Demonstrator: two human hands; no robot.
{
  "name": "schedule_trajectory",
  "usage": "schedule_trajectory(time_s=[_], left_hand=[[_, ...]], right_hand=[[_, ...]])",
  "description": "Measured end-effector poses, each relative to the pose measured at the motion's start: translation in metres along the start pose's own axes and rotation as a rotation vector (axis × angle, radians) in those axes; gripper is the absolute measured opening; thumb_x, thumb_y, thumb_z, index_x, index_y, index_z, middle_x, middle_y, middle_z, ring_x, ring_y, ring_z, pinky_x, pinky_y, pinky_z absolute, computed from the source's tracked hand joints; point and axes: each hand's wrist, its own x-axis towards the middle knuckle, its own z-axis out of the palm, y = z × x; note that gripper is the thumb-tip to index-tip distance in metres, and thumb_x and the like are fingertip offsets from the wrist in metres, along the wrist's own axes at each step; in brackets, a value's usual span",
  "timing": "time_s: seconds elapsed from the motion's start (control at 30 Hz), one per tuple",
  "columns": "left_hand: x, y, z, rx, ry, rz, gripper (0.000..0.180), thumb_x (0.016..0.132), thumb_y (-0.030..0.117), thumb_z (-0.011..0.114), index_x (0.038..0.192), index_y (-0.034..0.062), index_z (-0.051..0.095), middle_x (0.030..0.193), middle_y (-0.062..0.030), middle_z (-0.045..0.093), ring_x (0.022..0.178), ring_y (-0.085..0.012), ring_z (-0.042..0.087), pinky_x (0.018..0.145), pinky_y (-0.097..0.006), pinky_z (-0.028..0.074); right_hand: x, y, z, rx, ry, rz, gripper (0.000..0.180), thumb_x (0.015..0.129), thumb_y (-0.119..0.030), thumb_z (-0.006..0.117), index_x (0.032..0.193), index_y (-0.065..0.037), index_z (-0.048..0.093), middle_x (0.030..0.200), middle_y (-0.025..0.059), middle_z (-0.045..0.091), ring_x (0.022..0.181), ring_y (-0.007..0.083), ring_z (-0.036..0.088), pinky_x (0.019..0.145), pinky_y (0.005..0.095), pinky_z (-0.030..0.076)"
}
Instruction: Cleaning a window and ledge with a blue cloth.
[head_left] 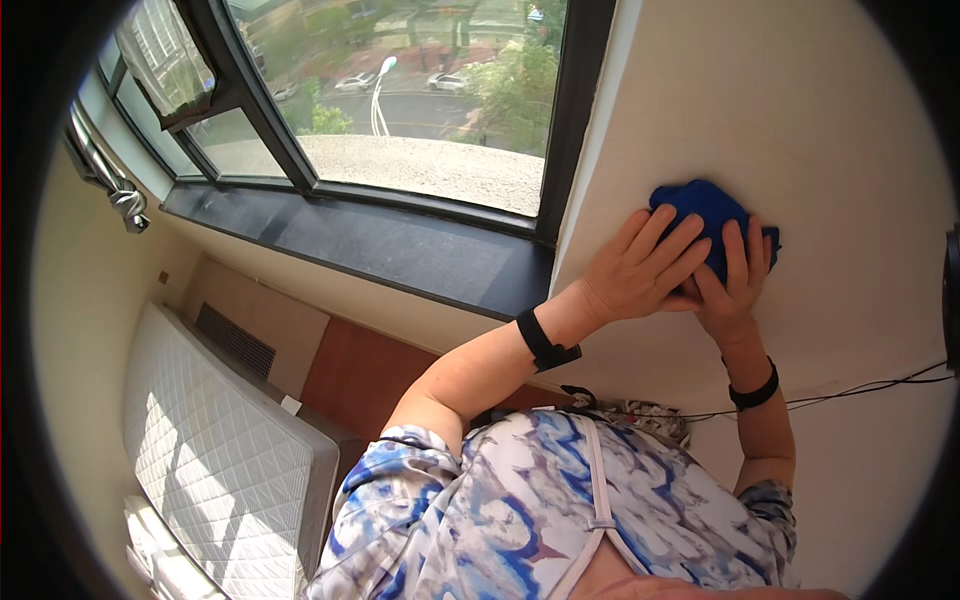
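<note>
A bunched blue cloth (708, 205) lies pressed against the white wall (800, 110), right of the window. On its left side rests my left hand (645, 265), fingers stretched over the cloth's lower edge. My right hand (735, 280) presses it from the lower right, its fingers pointing up across the fabric. The two hands meet below the cloth, where the thumbs overlap. Both palms face the wall, so the cloth under them is hidden. Each wrist wears a black band.
A dark window sill (370, 245) runs beneath the black-framed window (420, 90). Black cables (830, 398) cross near my right forearm. At lower left a quilted mattress (220, 450) stands by a floor-level vent (235, 340). A tied grey curtain (110, 175) hangs far left.
</note>
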Motion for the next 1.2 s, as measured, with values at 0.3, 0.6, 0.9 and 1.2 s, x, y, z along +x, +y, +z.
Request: schedule_trajectory(time_s=[0.3,0.6,0.9,1.2], left_hand=[[0.012,-0.026,-0.018,0.149,-0.02,0.078,0.069,0.084,0.059,0.058,0.134,0.0129,0.049,0.143,-0.0141,0.044,0.137,-0.0365,0.033,0.114,-0.052,0.02],[-0.007,-0.043,-0.026,0.14,0.057,0.006,0.077,0.08,0.05,0.069,0.135,0.0025,0.043,0.142,-0.0275,0.038,0.134,-0.0471,0.032,0.112,-0.056,0.024],[-0.025,-0.033,-0.026,0.086,0.068,-0.081,0.082,0.075,0.037,0.076,0.135,-0.0048,0.037,0.138,-0.0354,0.036,0.128,-0.0551,0.035,0.104,-0.059,0.034],[-0.043,-0.016,-0.019,0.116,0.018,-0.107,0.081,0.077,0.036,0.075,0.136,-0.0044,0.036,0.141,-0.0345,0.034,0.132,-0.0532,0.031,0.108,-0.059,0.027]], right_hand=[[0.044,0.004,-0.012,0.073,-0.113,-0.049,0.011,0.082,-0.023,0.067,0.093,-0.021,0.068,0.138,0.0077,0.052,0.131,0.0344,0.044,0.109,0.0482,0.033],[0.078,-0.008,-0.006,0.157,-0.232,-0.139,0.014,0.076,-0.022,0.066,0.089,-0.022,0.067,0.139,0.0011,0.052,0.135,0.0276,0.04,0.111,0.0464,0.032],[0.082,-0.013,-0.002,0.193,-0.274,-0.186,0.012,0.076,-0.023,0.065,0.088,-0.022,0.066,0.14,-0.0027,0.05,0.136,0.0237,0.039,0.112,0.0439,0.031],[0.072,-0.009,-0.009,0.208,-0.355,-0.241,0.012,0.075,-0.021,0.066,0.087,-0.02,0.065,0.139,-0.0019,0.052,0.134,0.0255,0.042,0.109,0.0442,0.036]])
